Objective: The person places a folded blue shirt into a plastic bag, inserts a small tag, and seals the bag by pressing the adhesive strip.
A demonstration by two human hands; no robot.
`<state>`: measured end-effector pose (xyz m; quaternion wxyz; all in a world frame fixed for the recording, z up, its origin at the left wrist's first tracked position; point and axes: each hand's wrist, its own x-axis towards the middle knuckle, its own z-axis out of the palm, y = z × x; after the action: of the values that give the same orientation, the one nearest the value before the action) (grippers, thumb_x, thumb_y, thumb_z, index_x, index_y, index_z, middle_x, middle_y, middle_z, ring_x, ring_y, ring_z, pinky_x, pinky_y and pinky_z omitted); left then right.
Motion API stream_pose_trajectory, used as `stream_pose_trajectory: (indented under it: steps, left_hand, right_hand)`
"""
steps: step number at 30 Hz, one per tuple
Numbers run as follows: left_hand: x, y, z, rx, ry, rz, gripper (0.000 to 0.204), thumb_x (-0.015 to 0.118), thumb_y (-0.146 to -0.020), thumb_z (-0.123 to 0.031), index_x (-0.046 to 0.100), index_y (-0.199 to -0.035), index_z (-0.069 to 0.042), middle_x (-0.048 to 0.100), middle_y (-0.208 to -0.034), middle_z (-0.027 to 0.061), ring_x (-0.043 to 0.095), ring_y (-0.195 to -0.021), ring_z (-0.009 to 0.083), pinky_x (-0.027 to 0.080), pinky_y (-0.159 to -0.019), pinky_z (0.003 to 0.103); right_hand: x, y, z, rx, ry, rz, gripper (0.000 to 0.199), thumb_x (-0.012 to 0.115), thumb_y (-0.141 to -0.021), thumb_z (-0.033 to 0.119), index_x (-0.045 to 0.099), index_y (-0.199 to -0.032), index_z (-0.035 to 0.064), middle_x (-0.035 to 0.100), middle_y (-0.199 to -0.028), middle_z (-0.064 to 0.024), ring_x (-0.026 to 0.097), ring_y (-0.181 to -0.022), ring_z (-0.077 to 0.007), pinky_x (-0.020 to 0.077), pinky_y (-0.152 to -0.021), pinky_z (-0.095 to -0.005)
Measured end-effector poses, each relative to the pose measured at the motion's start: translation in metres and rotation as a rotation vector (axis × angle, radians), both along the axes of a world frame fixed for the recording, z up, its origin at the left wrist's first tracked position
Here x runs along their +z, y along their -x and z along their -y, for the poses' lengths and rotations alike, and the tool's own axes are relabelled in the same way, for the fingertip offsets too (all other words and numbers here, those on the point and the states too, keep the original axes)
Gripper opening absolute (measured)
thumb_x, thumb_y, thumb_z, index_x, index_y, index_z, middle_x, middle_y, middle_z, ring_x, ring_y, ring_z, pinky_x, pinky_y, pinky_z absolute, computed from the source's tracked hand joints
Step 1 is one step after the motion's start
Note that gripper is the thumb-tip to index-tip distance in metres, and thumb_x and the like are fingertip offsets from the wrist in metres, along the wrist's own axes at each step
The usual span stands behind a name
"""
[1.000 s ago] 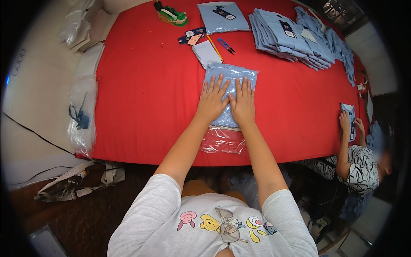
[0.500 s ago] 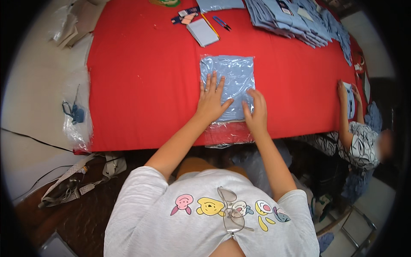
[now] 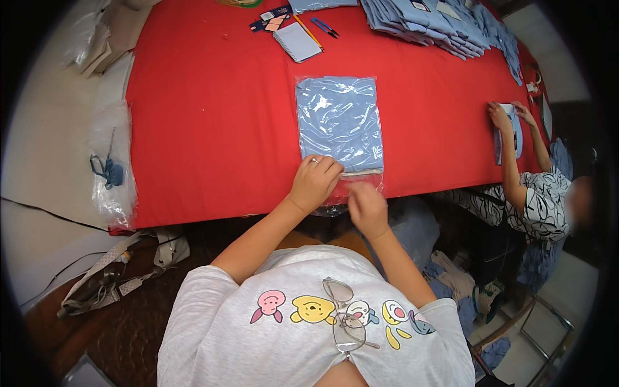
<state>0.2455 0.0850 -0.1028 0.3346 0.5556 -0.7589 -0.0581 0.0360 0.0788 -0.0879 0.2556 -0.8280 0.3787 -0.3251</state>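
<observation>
A folded light-blue garment (image 3: 338, 122) lies flat inside a clear plastic bag (image 3: 371, 184) on the red-covered table. The bag's loose, see-through end hangs toward me over the table's near edge. At the garment's lower left corner, my left hand (image 3: 314, 183) is closed, its bent fingers gathered on the bag's plastic. Beside it on the right, my right hand (image 3: 369, 209) is over the loose end with curled fingers. Motion blurs those fingertips, so whether they grip the plastic is unclear.
Beyond the bag lie a spiral notepad (image 3: 298, 42), a yellow pencil (image 3: 309, 33) and blue thread snips (image 3: 324, 28). Stacked blue garments (image 3: 422, 22) fill the far right. A co-worker's hands (image 3: 506, 116) handle a folded piece at the right. Plastic sheets (image 3: 113, 142) line the left edge.
Both hands have drawn back toward me, from flat on the garment to the bag's loose end. My fingers have curled in. The co-worker's hands have shifted slightly over their piece.
</observation>
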Motion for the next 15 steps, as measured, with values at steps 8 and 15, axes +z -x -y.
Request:
stream_pose_trajectory:
  steps: [8, 15]
  left_hand:
    - [0.063, 0.003, 0.0, -0.119, 0.102, -0.083, 0.017, 0.077, -0.084, -0.006, 0.073, -0.1, -0.008, 0.066, -0.095, 0.0067, 0.066, -0.089, 0.0278, 0.054, -0.086, 0.041]
    - [0.063, 0.002, -0.008, -0.181, 0.02, -0.123, 0.014, 0.079, -0.09, -0.014, 0.072, -0.099, -0.007, 0.066, -0.094, 0.0074, 0.067, -0.091, 0.0266, 0.054, -0.087, 0.041]
  right_hand:
    - [-0.039, -0.101, 0.088, 0.103, 0.165, -0.001, 0.052, 0.06, -0.098, 0.001, 0.057, -0.149, -0.004, 0.056, -0.157, -0.0223, 0.057, -0.141, -0.042, 0.048, -0.118, -0.0508]
    - [-0.039, -0.17, 0.139, -0.006, 0.255, -0.322, 0.058, 0.06, -0.103, 0.015, 0.053, -0.16, 0.0059, 0.051, -0.164, -0.0192, 0.051, -0.148, -0.0366, 0.0417, -0.12, -0.0541]
